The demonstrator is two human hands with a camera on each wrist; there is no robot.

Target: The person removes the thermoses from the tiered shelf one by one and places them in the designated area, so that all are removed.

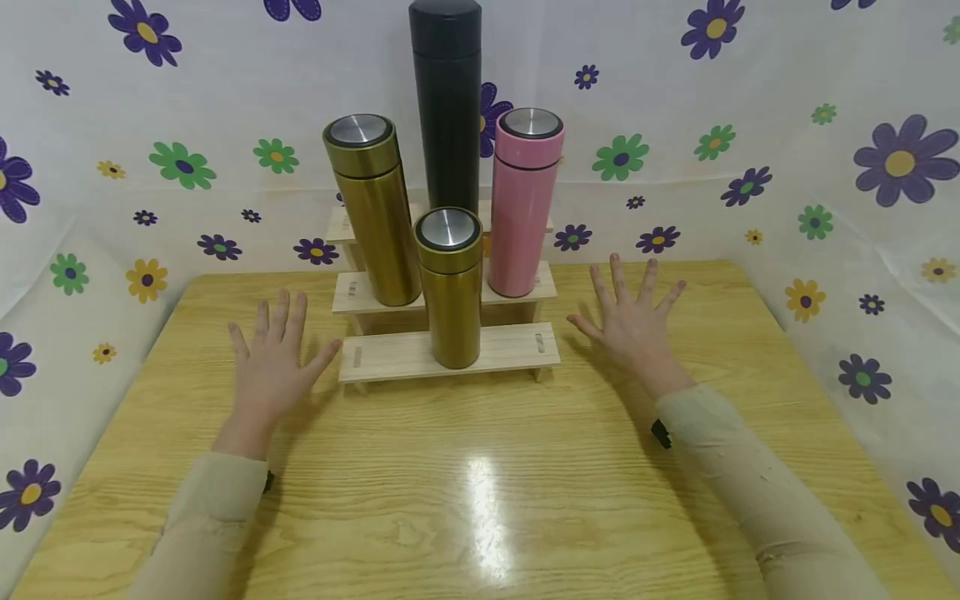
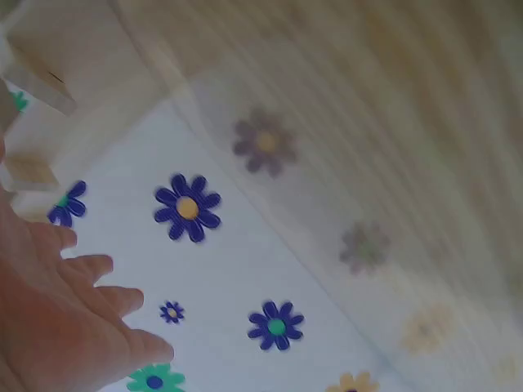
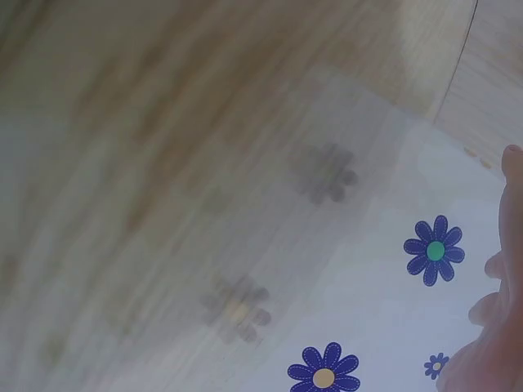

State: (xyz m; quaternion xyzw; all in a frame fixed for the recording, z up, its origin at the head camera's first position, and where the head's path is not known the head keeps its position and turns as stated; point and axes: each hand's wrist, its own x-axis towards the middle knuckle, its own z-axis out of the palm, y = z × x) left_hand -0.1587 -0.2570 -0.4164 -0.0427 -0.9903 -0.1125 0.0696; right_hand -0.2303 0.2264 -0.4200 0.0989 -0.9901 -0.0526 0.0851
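My left hand (image 1: 272, 362), fingers spread, is held over the table just left of a three-step wooden stand (image 1: 390, 354). On the stand's other side my right hand (image 1: 636, 323) is spread the same way, its thumb toward the stand. Neither holds anything. A short gold thermos (image 1: 452, 304) stands on the lowest step. The middle step carries a taller gold thermos (image 1: 381, 225) at left and a pink thermos (image 1: 522, 208) at right. Behind them rises a tall black thermos (image 1: 452, 117), its base hidden. In the left wrist view the hand's fingers (image 2: 122, 300) show at the lower left.
The wooden table (image 1: 420, 483) reaches back to a white cloth (image 1: 300, 75) printed with flowers. The cloth also borders the table on the left and right. A small dark item (image 1: 661, 434) shows at my right cuff.
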